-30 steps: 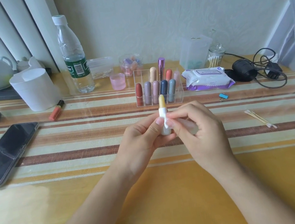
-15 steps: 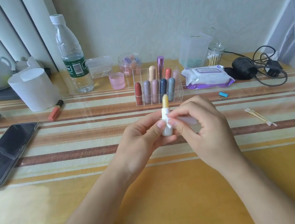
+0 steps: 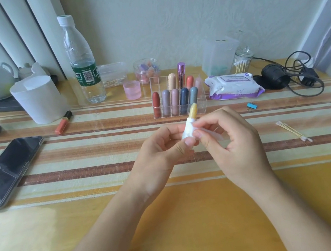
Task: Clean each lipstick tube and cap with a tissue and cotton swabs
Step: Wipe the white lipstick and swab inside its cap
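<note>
An uncapped white lipstick tube (image 3: pixel 188 128) with a yellow stick pointing up is held above the table's middle. My left hand (image 3: pixel 160 155) grips its lower part between thumb and fingers. My right hand (image 3: pixel 230 139) pinches a piece of white tissue (image 3: pixel 212 133) against the tube's side. Behind them a clear organiser (image 3: pixel 178 102) holds several capped lipsticks. Two used cotton swabs (image 3: pixel 294 133) lie on the table to the right. The tube's cap is not visible.
A wet-wipe pack (image 3: pixel 233 86), a swab jar (image 3: pixel 241 61) and a black cable (image 3: pixel 294 77) sit at back right. A water bottle (image 3: pixel 82 60), a tissue roll (image 3: pixel 38 99), an orange lipstick (image 3: pixel 63 122) and a phone (image 3: pixel 7 169) are on the left.
The tube has tilted slightly to the right in my hands, and my right fingers have shifted the tissue along its side. Nothing else on the table has moved.
</note>
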